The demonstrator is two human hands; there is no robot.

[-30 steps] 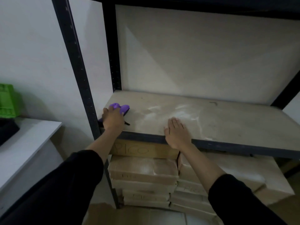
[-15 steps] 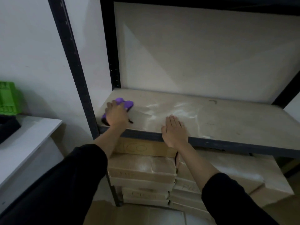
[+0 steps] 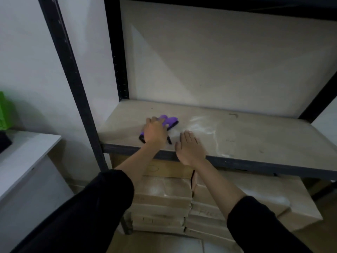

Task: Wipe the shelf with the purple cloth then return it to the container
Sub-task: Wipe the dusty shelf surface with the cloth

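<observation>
Wiping the shelf
Left hand pressing purple cloth near front edge; right hand flat, fingers released, just beside.

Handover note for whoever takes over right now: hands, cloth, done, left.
Left hand: pressed flat on the purple cloth with dark trim, front left of the beige shelf board.
Right hand: open, empty, palm down on the shelf's front edge.
Done: wiping is under way; pale streaks show mid-shelf.
Left: wipe the remaining board, then put the cloth back in its container. A green crate sits at far left; whether it is that container is unclear.
</observation>
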